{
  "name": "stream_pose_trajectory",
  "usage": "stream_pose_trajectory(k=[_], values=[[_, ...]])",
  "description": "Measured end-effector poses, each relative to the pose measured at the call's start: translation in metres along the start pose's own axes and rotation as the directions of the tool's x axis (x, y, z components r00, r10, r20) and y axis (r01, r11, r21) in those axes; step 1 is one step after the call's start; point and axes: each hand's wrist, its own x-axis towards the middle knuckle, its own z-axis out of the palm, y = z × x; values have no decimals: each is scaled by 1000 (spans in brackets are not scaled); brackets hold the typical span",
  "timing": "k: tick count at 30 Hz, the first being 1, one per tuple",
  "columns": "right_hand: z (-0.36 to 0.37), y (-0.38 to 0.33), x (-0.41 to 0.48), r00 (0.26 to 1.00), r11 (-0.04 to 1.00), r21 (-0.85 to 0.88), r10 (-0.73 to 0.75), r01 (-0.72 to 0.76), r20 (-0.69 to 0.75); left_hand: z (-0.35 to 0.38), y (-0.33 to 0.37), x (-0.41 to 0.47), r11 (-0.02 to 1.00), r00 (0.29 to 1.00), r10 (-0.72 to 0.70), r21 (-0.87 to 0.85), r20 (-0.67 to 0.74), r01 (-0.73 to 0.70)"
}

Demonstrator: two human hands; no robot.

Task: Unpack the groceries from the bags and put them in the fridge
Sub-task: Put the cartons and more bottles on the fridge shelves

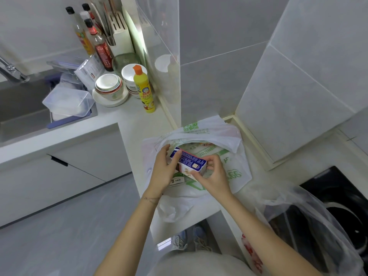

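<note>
A white plastic bag with green print (211, 132) lies open on the white counter. Just above its mouth I hold a small blue and white carton (192, 163) lying on its side. My left hand (165, 172) grips the carton's left end with the fingers curled over its top. My right hand (214, 176) pinches its right end. More packaged goods show dimly inside the bag. A second, clear plastic bag (310, 220) stands at the lower right, with a red-printed packet inside it. No fridge is in view.
A yellow bottle with an orange cap (144, 90), stacked bowls (108, 87), sauce bottles (100, 46) and a knife block stand at the back left. A sink (23, 108) with a clear plastic box lies far left. A black hob (342, 196) is at right. Tiled walls close the corner.
</note>
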Motion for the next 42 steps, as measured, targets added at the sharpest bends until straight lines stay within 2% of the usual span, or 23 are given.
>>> stream_pose_trajectory(k=[3, 6, 9, 12, 14, 16, 19, 22, 30, 37, 42], values=[[3, -3, -2, 999, 990, 136, 37, -41, 31, -13, -2, -9, 999, 1000, -10, 37, -1, 10], [11, -8, -3, 994, 967, 244, 50, -73, 100, -17, -3, -18, 994, 998, -62, -91, 14, 63], [24, -12, -4, 977, 962, 260, 26, -82, 213, -23, -5, -20, 960, 987, -159, -239, -37, 146], [32, -17, -3, 953, 964, 249, 11, -90, 302, -31, -7, -21, 963, 975, -174, -231, -135, 140], [36, -15, -1, 933, 977, 195, 11, -87, 361, -37, -7, -25, 971, 970, -133, -221, -204, 87], [40, -9, -1, 931, 987, 133, 42, -95, 362, -43, -10, -31, 978, 963, -83, -205, -256, 29], [46, 5, 3, 955, 990, -95, 128, -106, 267, -51, -19, -40, 982, 955, -30, -187, -294, -27], [59, 15, 4, 926, 952, -270, 228, -147, 300, -54, -33, -48, 989, 957, 11, -138, -289, -53], [93, 25, 10, 909, 891, -429, 296, -151, 294, -58, -56, -47, 993, 944, 26, -100, -329, -62], [107, 31, 8, 956, 805, -587, 233, -88, 176, -59, -64, -42, 992, 951, 26, -111, -307, -63], [100, 27, 9, 970, 814, -575, 197, -82, 140, -62, -68, -40, 991, 954, 38, -112, -296, -74]])
